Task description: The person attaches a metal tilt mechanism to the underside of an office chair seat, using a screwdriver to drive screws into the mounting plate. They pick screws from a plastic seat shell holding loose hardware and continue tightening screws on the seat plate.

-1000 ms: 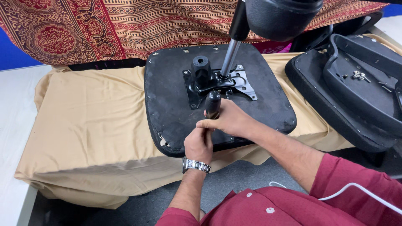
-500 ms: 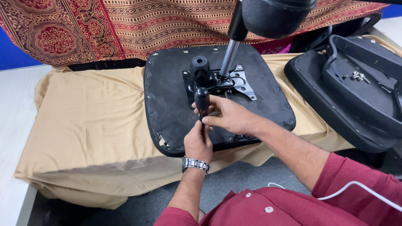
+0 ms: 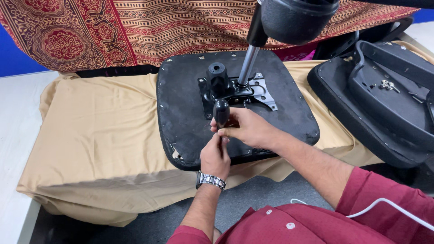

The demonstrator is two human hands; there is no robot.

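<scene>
An upturned black chair seat [image 3: 181, 113] lies on a tan cloth-covered table, with a metal mechanism plate [image 3: 260, 90] bolted at its middle and a chrome gas-lift column [image 3: 247, 65] rising from it. A black screwdriver handle [image 3: 221, 112] stands upright over the plate's near edge. My right hand [image 3: 246, 129] wraps around the handle's lower part. Just below it, my left hand [image 3: 215, 158], wearing a metal wristwatch, pinches the tool's shaft, which is hidden by the fingers. A black knob [image 3: 217, 77] sticks up from the mechanism behind the handle.
A second black chair part [image 3: 384, 99] with loose screws [image 3: 386, 84] on it lies at the right. The chair's dark base hub [image 3: 298, 16] hangs overhead. A patterned red cloth [image 3: 90, 31] covers the back. A white cable [image 3: 384, 205] crosses my red sleeve.
The screwdriver handle and both hands have shifted slightly up toward the mechanism plate; my right hand has turned around the handle.
</scene>
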